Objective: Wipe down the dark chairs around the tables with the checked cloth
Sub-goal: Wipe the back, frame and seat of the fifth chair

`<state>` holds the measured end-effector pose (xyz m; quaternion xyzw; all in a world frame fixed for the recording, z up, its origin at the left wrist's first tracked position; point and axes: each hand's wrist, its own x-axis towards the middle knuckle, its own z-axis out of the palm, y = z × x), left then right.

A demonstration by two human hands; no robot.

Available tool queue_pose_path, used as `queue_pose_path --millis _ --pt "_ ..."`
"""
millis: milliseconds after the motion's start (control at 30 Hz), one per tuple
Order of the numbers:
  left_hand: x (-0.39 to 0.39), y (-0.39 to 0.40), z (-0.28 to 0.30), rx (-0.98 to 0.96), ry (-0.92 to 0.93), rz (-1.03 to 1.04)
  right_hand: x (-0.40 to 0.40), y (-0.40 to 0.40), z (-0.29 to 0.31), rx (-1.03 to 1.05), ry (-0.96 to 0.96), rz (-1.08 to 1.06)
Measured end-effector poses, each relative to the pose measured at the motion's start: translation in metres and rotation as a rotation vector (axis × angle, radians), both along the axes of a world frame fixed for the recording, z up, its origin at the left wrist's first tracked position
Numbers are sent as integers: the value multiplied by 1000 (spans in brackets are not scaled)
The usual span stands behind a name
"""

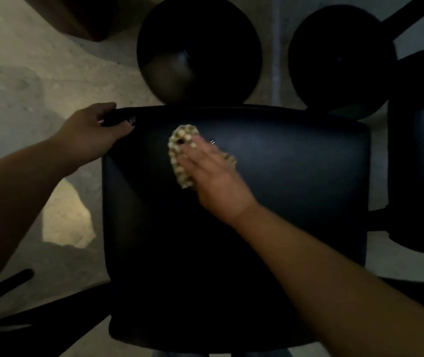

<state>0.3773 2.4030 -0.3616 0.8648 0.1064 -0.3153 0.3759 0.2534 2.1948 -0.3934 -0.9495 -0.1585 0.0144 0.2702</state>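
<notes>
Pressing down on the dark chair seat [270, 176], the right hand [210, 173] lies flat with its fingers stretched forward over the checked cloth [180, 150], which is bunched between palm and cushion. The cloth sits on the far left part of the seat, a little short of the seat's far edge, and its pale, dotted folds stick out past the fingertips and along the thumb side of the hand. The left hand [92, 132] is at the seat's far left corner, fingers curled over the edge and thumb on top, gripping the chair there. Both forearms reach in from the near side of the seat, the left one crossing the pale floor [25, 86] beside it.

Beyond the far edge of the seat stand two round black table bases [198, 47], one straight ahead and one further right. To the right of the seat, well apart from the cloth, is a second dark chair [422, 150], only partly in view. Dim light and blur make it hard to say whether the small bright speck by the right fingers is a ring.
</notes>
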Motion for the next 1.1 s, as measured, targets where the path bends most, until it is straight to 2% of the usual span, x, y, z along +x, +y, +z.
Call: queue_pose_path --millis 33,100,167,200,267,367,467,533,633,700,767,867,900,933,1033,1100 --pt "0 3 -2 -36 19 81 10 -15 0 1 -24 -55" --pt "2 7 -3 -100 48 198 31 -37 -2 2 -39 -329" --pt "6 9 -6 -154 73 289 41 -29 -4 -43 -16 -627" --pt "7 9 -8 -165 81 318 42 -11 -5 -49 -8 -707" --pt "7 11 -9 -173 87 354 33 38 -7 15 -29 -643" --pt "7 11 -11 -186 97 389 -1 101 -3 107 18 -205" --pt "9 13 -10 -201 105 413 -1 88 -7 41 25 129" --pt "10 15 -11 -224 113 419 23 70 -7 -18 -11 88" --pt "11 16 -12 -290 155 457 59 71 -4 11 -3 -259" --pt "10 15 -9 -339 195 501 62 92 -4 19 6 -352" --pt "8 14 -4 -371 208 529 49 113 -5 19 15 -182" --pt "7 13 0 -354 202 528 34 109 -7 -45 -49 271" --pt "6 12 1 -339 195 509 41 96 -7 -68 -59 307" --pt "6 11 1 -330 186 482 49 84 -6 -97 -30 241" --pt "6 13 0 -272 164 355 66 53 -9 -89 -6 -185" --pt "6 12 5 -219 175 260 51 67 -9 -63 3 -316"
